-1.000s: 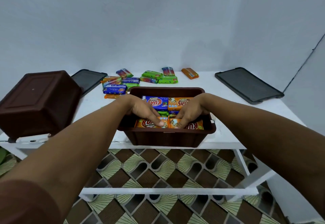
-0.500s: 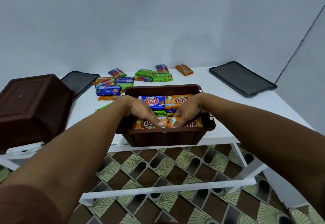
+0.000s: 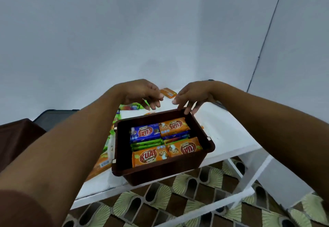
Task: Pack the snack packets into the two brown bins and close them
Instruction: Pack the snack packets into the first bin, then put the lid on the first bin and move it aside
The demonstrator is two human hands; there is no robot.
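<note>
A brown bin [image 3: 160, 169] stands at the white table's front edge, holding orange, blue and green snack packets [image 3: 163, 141] in rows. My left hand [image 3: 142, 93] hovers above and beyond the bin's far rim, fingers loosely curled, holding nothing. My right hand [image 3: 192, 96] hovers next to it with fingertips just above the bin's far right corner, also empty. An orange packet [image 3: 168, 92] lies on the table behind the hands. More green and orange packets [image 3: 128, 106] lie left of the bin, partly hidden by my left arm.
A second brown bin [image 3: 16, 137] sits upside down at the left edge. A dark lid [image 3: 53, 118] lies behind it. The white table [image 3: 226, 134] has an open frame below, over a patterned floor. A pale wall rises close behind.
Both hands have lifted out of the bin, off the orange packets, and moved up and beyond its far rim. The camera has tilted upward and to the left.
</note>
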